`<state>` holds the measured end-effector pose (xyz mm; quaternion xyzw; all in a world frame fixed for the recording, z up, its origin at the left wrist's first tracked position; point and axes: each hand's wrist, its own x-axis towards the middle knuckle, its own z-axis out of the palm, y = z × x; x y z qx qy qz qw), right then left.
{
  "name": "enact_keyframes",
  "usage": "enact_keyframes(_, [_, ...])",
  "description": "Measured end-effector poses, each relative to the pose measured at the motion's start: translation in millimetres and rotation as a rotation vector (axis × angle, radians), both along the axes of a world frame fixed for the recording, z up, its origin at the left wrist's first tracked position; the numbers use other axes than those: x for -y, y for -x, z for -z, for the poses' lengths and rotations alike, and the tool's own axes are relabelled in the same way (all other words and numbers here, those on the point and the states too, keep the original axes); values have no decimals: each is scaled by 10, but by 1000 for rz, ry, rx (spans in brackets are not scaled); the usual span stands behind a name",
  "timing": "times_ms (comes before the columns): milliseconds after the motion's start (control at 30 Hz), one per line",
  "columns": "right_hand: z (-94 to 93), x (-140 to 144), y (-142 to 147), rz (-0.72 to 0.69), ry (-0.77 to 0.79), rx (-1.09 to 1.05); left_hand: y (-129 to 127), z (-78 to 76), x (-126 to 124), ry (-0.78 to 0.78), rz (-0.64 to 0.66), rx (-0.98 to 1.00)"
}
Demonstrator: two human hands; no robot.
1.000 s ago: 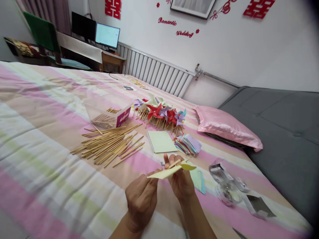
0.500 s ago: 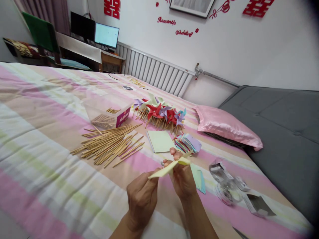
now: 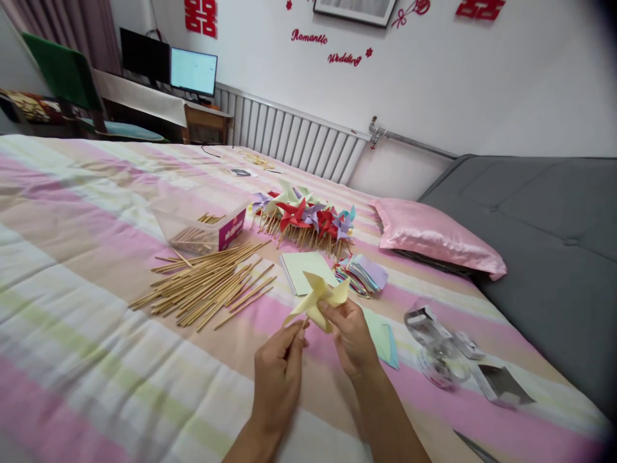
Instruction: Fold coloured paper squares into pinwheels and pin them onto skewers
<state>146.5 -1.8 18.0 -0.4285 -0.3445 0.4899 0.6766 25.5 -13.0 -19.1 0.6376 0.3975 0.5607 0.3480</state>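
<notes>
Head view: both hands meet over the striped bedspread (image 3: 72, 308), just in front of the flat pale green paper pad (image 3: 304, 269), which serves as the landmark here. The left hand (image 3: 279, 373) pinches something thin between thumb and fingertips at the lower edge of a yellow paper pinwheel (image 3: 319, 301); it is probably the stick, but the hand hides it. The right hand (image 3: 351, 337) pinches the pinwheel's folded blades from the right side, fingers closed on the paper. The pinwheel is held in the air directly in front of the pad, its blades already folded toward the centre, so this one looks shaped and close to finished; whether it is fastened to a stick cannot be told.

Behind the pad lies a heap of finished pinwheels (image 3: 308, 218) in red, purple, green and blue, a sign that a good share of the work is done. To the left of the pad a spread of loose bamboo sticks (image 3: 212, 286) remains, and beyond them a clear plastic box (image 3: 202, 222) holds more. Just right of the pad sits a stack of coloured paper squares (image 3: 362, 275), still unfolded, so plenty appears left. A blue-green sheet (image 3: 383, 337) lies in front and right of the pad, beside the right hand. Farther right are clear plastic packets (image 3: 441, 350), and a pink satin pillow (image 3: 434, 235) rests right of the heap.
</notes>
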Motion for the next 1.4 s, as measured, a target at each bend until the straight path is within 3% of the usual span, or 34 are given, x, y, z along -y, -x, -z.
enact_keyframes(167, [-67, 9, -53, -37, 10, 47, 8, -30, -48, 320, 84, 90])
enact_keyframes(300, [-75, -3, -169, 22, 14, 116, 25, -31, -70, 455, 114, 176])
enact_keyframes(400, [-86, 0, -262, 65, 80, 170, 26, -28, -68, 485, 121, 192])
enact_keyframes(500, [-136, 43, -337, 12, 155, 295, 25, -32, -68, 498, 101, 186])
enact_keyframes(733, [-232, 158, -408, -274, 309, 501, 26, -40, -66, 367, 42, 91])
enact_keyframes(1133, [-145, 79, -488, -80, 251, 467, 24, -69, -40, 390, 62, 132])
enact_keyframes(1400, [-151, 83, -480, -88, 230, 458, 14, -141, -58, 663, 95, 324])
